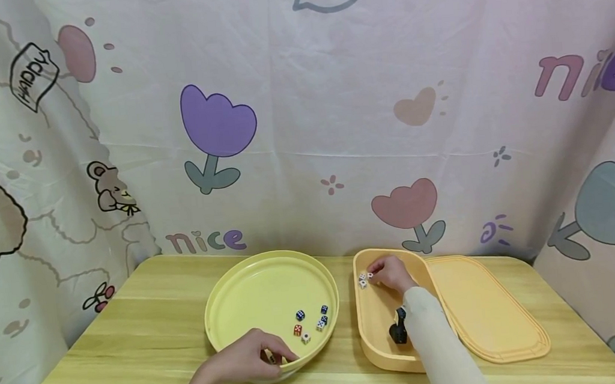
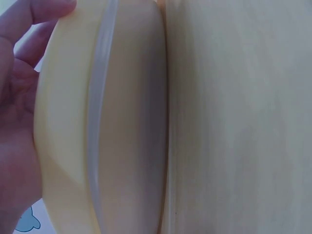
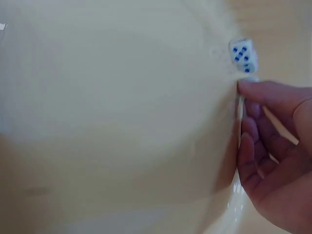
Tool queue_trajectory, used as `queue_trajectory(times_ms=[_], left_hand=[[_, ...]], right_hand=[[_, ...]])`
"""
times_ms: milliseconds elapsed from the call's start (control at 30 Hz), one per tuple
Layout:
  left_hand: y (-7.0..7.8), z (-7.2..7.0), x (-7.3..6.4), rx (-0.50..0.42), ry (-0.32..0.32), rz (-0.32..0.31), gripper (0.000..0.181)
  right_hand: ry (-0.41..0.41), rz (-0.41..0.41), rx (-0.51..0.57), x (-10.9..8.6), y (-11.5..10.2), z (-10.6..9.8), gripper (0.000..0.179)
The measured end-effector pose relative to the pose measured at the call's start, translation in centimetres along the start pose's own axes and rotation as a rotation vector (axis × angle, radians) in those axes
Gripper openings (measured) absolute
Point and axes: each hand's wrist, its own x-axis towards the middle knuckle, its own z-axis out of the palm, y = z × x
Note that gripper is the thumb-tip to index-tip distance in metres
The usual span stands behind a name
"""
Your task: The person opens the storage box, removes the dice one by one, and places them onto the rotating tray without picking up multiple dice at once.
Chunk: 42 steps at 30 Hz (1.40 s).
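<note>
A round yellow tray [image 1: 269, 256] holds several dice, among them a red die [image 1: 298, 330], a dark blue die [image 1: 300, 315] and a white die [image 1: 306, 338]. My left hand [image 1: 252, 356] grips its front rim, thumb outside and fingers reaching inside; a small dark-and-white thing shows in the gap between them. Inside an orange box [image 1: 377, 358] my right hand [image 1: 392, 274] is at the far left corner, beside white dice [image 1: 363, 281]. The right wrist view shows a white die with blue pips [image 3: 242, 53], and thumb and fingertips pinching another white die, mostly hidden.
An orange lid [image 1: 493, 310] lies flat to the right of the box. By my right wrist, over the box, is a black device [image 1: 398, 327]. The wooden table [image 1: 119, 345] ends at a printed curtain [image 1: 308, 125] behind.
</note>
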Motion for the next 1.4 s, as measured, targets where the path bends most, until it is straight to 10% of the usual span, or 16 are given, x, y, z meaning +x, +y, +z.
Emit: queue_trajectory(times_ms=[367,867,1400], left_hand=[[-0.1,0.1,0.1,-0.025,-0.003,-0.005,0.026],[0.1,0.1,0.0,-0.028,0.001,-0.001,0.026],[0.0,0.0,0.0,-0.001,-0.002,0.006,0.026]], right_hand=[[-0.136,-0.084,-0.040,-0.4,-0.4,-1.4,0.012],[-0.101,-0.186,0.089,-1.8,-4.1,-5.5,0.012],[0.138,-0.218,0.155,-6.8,-8.3,-3.9,0.011]])
